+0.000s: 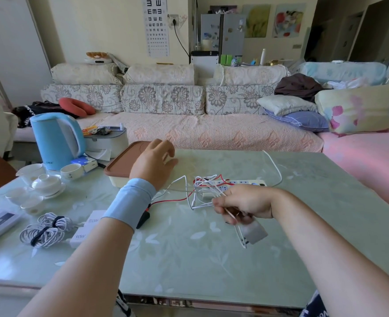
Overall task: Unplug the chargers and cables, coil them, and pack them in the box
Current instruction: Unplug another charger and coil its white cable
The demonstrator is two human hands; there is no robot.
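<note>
On the glass surface point(189, 248), beside the power strip point(234, 183), the right hand point(244, 204) grips a charger point(254, 232) and its white cable point(201, 205), while the left hand point(153, 161), fingers loosely curled and holding nothing, sits over the brown-lidded box point(125, 162).

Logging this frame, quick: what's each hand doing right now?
Left hand: open, holding nothing, by the box lid.
Right hand: grips a white cable and charger.

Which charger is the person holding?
The grey charger, held with its white cable in the right hand. The white 120W charger and 90W charger lie untouched on the table beside the coiled cables.
</note>
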